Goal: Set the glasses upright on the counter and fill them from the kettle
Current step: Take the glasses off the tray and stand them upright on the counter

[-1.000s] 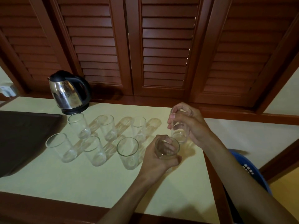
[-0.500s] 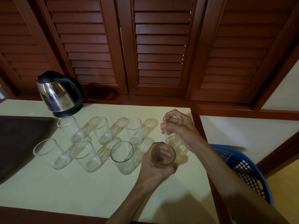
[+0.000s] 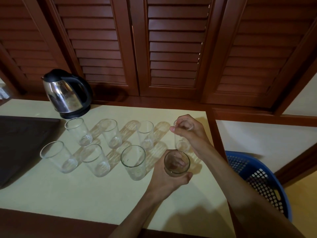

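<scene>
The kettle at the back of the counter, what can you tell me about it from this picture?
The kettle has a rounded, shiny metal body with a black lid, black handle and black base. It stands upright at the back left of the pale counter, lid closed, before the wooden shutters. No hand touches it; the nearest glass stands just in front, apart.

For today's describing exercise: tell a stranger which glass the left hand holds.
Start at the kettle at the counter's back left; two rows of glasses run right from it. The glass ends the near row, the only one there wrapped by the left hand.
</scene>
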`<action>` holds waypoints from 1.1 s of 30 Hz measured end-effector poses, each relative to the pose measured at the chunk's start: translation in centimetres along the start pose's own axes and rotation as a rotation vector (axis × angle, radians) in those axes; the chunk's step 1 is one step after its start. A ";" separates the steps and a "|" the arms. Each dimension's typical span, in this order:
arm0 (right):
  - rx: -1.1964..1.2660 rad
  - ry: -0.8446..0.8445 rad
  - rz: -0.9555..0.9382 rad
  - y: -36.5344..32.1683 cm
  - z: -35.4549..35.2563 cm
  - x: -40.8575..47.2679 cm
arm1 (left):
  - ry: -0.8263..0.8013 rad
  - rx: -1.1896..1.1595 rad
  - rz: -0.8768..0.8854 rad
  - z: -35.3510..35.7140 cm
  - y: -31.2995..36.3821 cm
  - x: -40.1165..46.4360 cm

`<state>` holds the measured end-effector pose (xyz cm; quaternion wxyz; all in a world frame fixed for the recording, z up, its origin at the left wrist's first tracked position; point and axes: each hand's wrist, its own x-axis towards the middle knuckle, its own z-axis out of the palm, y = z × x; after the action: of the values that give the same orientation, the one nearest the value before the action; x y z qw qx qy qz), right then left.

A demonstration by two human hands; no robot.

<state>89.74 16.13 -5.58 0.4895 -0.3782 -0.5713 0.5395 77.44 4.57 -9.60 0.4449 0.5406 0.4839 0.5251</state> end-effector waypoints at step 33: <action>-0.185 0.007 0.066 4.7 -0.5 0.0 | -0.030 0.002 -0.098 -0.2 -0.6 -0.4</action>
<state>89.79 16.91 -10.20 0.4364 -0.4423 -0.6043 0.4987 77.18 4.23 -10.25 0.4769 0.5246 0.5037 0.4937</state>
